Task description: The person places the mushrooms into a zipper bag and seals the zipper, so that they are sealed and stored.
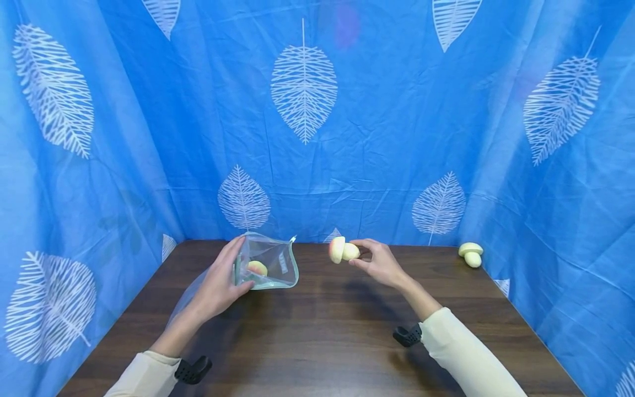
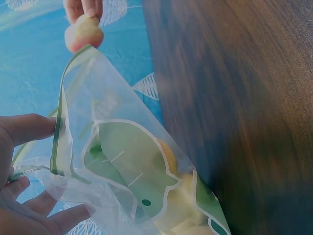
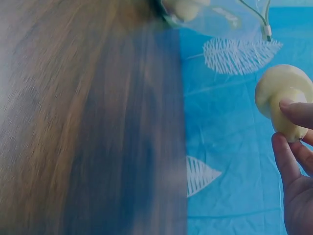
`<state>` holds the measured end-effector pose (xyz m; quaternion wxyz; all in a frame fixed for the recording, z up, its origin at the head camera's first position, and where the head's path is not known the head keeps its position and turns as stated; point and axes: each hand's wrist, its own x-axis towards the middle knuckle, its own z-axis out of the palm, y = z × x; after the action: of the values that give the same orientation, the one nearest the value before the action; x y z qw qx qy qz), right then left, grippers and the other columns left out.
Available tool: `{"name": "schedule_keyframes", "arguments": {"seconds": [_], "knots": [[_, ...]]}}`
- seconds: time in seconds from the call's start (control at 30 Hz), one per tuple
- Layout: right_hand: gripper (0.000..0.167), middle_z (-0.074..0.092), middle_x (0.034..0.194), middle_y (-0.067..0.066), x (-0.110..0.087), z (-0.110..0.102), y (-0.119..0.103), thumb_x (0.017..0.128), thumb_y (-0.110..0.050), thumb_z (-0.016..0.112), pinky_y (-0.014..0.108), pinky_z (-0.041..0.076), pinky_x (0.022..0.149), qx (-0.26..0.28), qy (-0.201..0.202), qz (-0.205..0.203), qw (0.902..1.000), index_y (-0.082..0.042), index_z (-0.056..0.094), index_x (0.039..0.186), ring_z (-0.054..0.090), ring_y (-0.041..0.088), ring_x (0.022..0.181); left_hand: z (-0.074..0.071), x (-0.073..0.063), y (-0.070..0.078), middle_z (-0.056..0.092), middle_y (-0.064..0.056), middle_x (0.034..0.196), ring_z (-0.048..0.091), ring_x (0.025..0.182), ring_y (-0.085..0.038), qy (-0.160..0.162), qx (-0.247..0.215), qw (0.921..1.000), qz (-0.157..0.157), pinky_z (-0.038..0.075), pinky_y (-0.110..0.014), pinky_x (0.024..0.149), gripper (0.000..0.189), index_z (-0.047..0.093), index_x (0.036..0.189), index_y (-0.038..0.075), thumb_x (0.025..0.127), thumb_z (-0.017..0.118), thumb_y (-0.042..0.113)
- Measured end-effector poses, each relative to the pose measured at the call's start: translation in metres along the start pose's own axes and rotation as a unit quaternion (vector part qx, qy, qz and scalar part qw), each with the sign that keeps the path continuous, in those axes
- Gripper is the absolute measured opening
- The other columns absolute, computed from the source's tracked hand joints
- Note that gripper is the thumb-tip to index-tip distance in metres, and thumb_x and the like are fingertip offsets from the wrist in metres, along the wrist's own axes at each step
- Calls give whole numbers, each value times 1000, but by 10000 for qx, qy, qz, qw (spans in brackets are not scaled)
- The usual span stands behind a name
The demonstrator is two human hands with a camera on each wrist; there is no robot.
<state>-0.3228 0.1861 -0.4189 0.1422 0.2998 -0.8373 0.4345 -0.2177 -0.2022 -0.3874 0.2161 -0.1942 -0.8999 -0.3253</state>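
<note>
While your cream-coloured sleeves (image 1: 468,353) and the black perforated fittings (image 1: 190,370) at your wrists lie on the near side of the clear plastic zip bag with pale green edging (image 1: 275,275), your hands are beyond them, over a dark brown wood-grain table (image 1: 317,342). Your left hand (image 1: 214,288) holds the bag from its left side — thumb and fingers spread apart, gripping about the mouth, which faces right. Inside the bag is a rounded yellow-and-red piece (image 1: 257,268); the left wrist view shows yellow shapes through the bag's green print, too hazy to count. Near the bag's right side, and apart from it, your right hand (image 1: 384,267) pinches a pale yellow mushroom-shaped piece with a reddish-topped cap (image 1: 338,250) by its stem, in the air, cap toward the bag. Well to the bag's right, at the table's far corner, rests a plain pale yellow mushroom-shaped piece (image 1: 471,254). Behind the bag hangs a blue fabric curtain with white leaf prints (image 1: 367,121).
</note>
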Motion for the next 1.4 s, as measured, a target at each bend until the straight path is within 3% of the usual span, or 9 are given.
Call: {"name": "schedule_keyframes", "arguments": {"seconds": [0.57, 0.9, 1.2, 1.4], "knots": [[45, 69, 112, 13, 15, 19, -36, 84, 1, 84, 26, 59, 82, 53, -294, -395, 9988, 4, 69, 126, 68, 24, 97, 0, 0, 2, 31, -26, 161, 37, 142, -46, -1, 18, 10000, 37, 40, -63, 107, 99, 30, 158, -5, 79, 88, 0], [44, 69, 117, 13, 25, 37, -62, 85, 0, 83, 26, 59, 83, 202, -773, -836, 9933, 3, 68, 127, 67, 21, 99, 1, 1, 1, 31, -26, 160, 37, 142, -47, 28, 41, 9999, 92, 41, -63, 107, 99, 31, 158, -5, 78, 89, -1], [44, 68, 116, 10, 40, 58, -81, 85, 1, 84, 21, 57, 82, -100, -1121, -1282, 9853, 2, 68, 126, 66, 17, 100, 2, 2, 0, 32, -27, 160, 38, 141, -47, -34, 90, 9999, 90, 41, -63, 107, 99, 31, 158, -6, 78, 89, -1], [41, 67, 117, 10, 48, 72, -92, 87, -1, 83, 16, 55, 82, -618, -1423, -1499, 9765, 0, 69, 125, 66, 18, 103, 3, 4, 2, 32, -27, 160, 37, 142, -47, -20, 102, 9998, 172, 41, -63, 107, 98, 31, 157, -7, 77, 89, -1]]}}
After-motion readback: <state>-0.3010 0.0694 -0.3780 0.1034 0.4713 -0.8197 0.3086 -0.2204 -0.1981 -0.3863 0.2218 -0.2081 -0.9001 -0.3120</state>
